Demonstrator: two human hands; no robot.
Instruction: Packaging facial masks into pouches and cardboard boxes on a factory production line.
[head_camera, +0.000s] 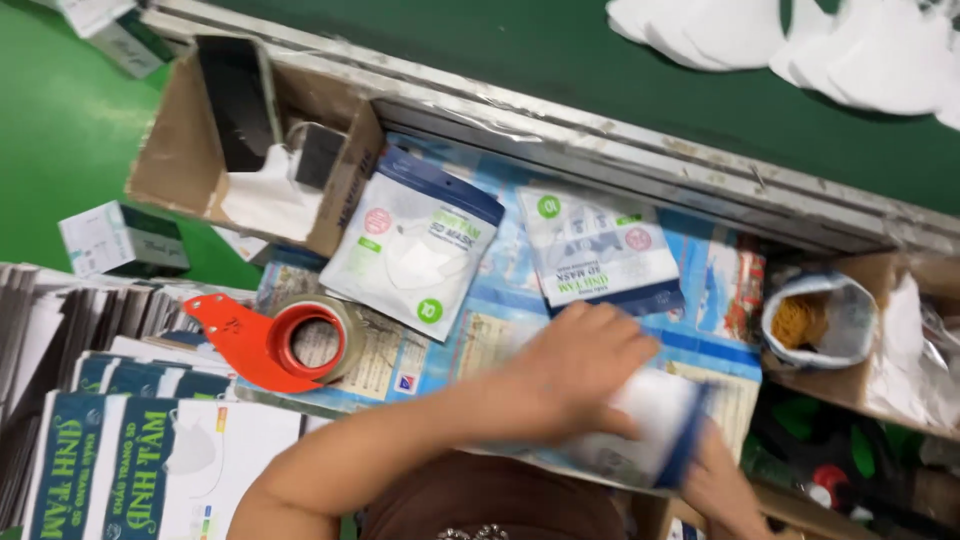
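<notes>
**Head view: both hands on a face-mask pouch at the bench's near edge**

Head camera looks down on a bench (500, 330) covered with blue printed sheets. Low and right of centre in the frame, the left hand (580, 365) lies over the top of a white pouch with a dark blue edge (660, 420), fingers curled around it and blurred with motion. The right hand (725, 480) grips the same pouch from below at its lower right corner; only part of that hand shows.

Two more sealed mask pouches lie flat on the bench above the hands: one (415, 250) left of centre, tilted, with a dark blue header strip, and one (600, 250) just right of it, turned upside down. They sit near each other without touching.

A red tape dispenser (290, 345) holding a roll of clear tape rests at centre left. A stack of printed cartons (150, 470) fills the lower left corner. An open cardboard box (250, 150) sits in the upper left, and a small bag of rubber bands (815, 320) stands open at the right. Loose white masks (800, 40) lie on the green conveyor belt (450, 50) along the top.
</notes>
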